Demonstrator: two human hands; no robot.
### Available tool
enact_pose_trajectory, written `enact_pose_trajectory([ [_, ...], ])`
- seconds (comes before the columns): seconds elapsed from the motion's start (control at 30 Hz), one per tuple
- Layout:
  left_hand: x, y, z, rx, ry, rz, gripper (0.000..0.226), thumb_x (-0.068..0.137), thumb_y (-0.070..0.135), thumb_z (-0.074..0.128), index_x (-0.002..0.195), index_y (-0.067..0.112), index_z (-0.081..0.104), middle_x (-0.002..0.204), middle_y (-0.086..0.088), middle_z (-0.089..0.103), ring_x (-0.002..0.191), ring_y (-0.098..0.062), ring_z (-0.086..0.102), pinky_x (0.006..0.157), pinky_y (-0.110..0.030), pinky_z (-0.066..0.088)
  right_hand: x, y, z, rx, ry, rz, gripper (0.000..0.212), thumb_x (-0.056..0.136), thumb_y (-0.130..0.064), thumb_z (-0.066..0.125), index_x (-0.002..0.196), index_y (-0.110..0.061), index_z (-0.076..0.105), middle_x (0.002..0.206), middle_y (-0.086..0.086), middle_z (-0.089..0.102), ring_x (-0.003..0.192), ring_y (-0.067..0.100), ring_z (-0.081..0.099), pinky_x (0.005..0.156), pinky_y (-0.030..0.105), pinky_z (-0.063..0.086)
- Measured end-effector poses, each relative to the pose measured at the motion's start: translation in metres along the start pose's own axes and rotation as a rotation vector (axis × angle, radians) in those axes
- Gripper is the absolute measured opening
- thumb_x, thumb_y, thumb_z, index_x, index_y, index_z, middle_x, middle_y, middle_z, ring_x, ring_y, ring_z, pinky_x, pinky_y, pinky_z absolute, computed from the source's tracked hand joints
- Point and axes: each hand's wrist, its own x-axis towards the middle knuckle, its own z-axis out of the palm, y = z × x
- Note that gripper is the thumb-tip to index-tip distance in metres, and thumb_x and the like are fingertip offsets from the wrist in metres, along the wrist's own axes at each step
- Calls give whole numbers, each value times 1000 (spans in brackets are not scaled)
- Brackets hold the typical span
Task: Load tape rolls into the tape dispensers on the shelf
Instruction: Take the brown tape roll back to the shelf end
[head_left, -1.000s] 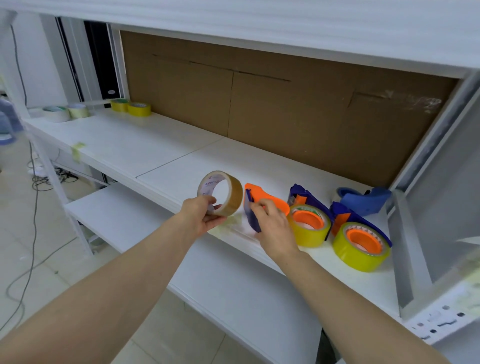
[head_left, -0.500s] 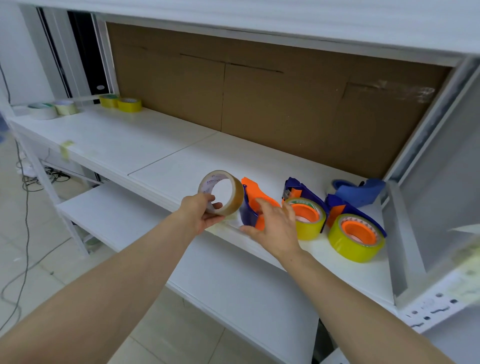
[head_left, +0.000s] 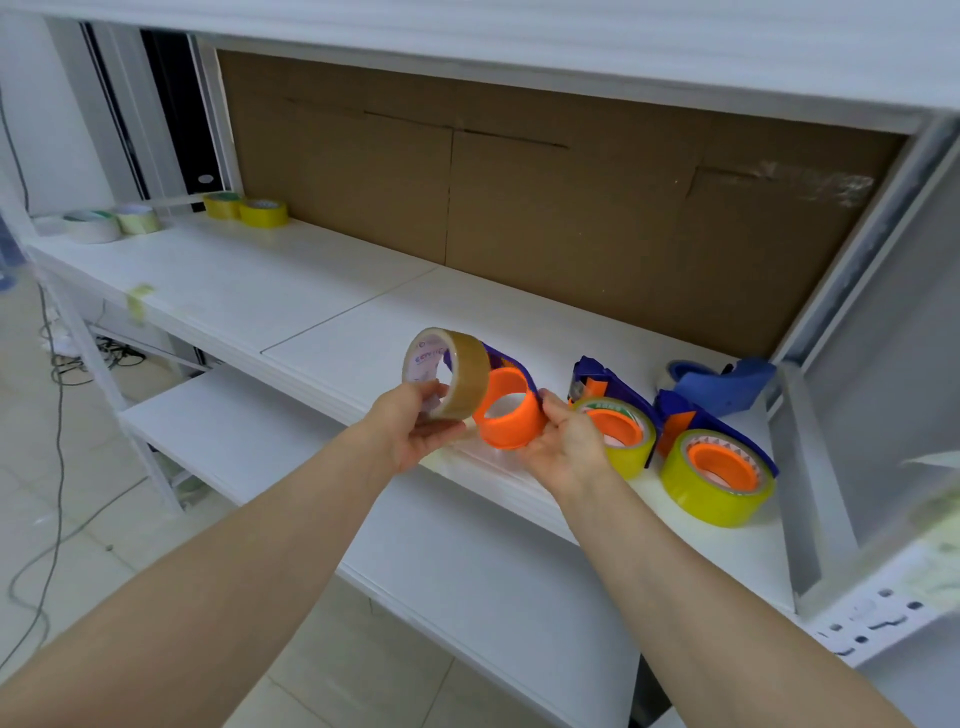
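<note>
Comparing with one second ago, the main change is at the right hand (head_left: 563, 441): then it was reaching down on the empty dispenser (head_left: 511, 364), which lay on the shelf (head_left: 337, 312). Now it holds this dispenser from below, fingers curled around its right side. It has raised the dispenser at the front edge of the shelf, with the orange hub (head_left: 506, 415) open toward the camera. The left hand (head_left: 415, 431) keeps its pinch on the brown tape roll (head_left: 454, 371), thumb inside the core and fingers under the rim. The roll now stands upright just beside the left side of the hub (touching or only very near, I cannot tell). In my judgement this means the roll is about to be slid on the hub, a step not yet done. To the right, a loaded dispenser (head_left: 618, 436) and a second loaded dispenser (head_left: 719, 475) already carry yellow tape. About writing: the core of the brown roll has a white label with red and blue print, too blurred to read, and the printed rings on the yellow rolls are not legible either.
</note>
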Motion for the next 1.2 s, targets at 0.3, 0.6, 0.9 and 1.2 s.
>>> enact_pose_trajectory([
  [0.3, -7, -4, 13, 35, -149, -27, 25, 95, 12, 50, 119, 15, 58, 118, -18, 61, 93, -32, 61, 55, -36, 57, -11, 2, 5, -354, -1, 59, 31, 88, -27, 63, 116, -15, 58, 110, 13, 66, 91, 30, 66, 58, 39, 58],
  [0.6, -5, -4, 17, 136, -61, 2, 3, 92, 10, 55, 91, 7, 55, 91, -21, 65, 83, -32, 65, 82, -50, 54, 1, -14, 4, -1577, 192, -563, 39, 100, -9, 34, 136, -14, 48, 138, 9, 51, 123, 26, 49, 98, 33, 42],
  [0.9, -1, 0, 6, 45, 78, 25, 21, 95, 22, 53, 108, 4, 51, 102, -12, 54, 88, -28, 60, 72, -42, 52, -8, -13, -15, -2108, 25, -915, 27, 86, -28, 54, 110, -25, 67, 116, -4, 61, 116, 18, 44, 103, 34, 32],
  [1.2, 0, 4, -1, -23, 114, 50, 20, 89, 9, 51, 109, 7, 49, 92, -11, 49, 91, -28, 55, 80, -43, 52, 2, 2, -14, -2414, -59, -899, 27, 94, -22, 49, 118, -29, 58, 119, 0, 62, 111, 25, 48, 93, 35, 31],
])
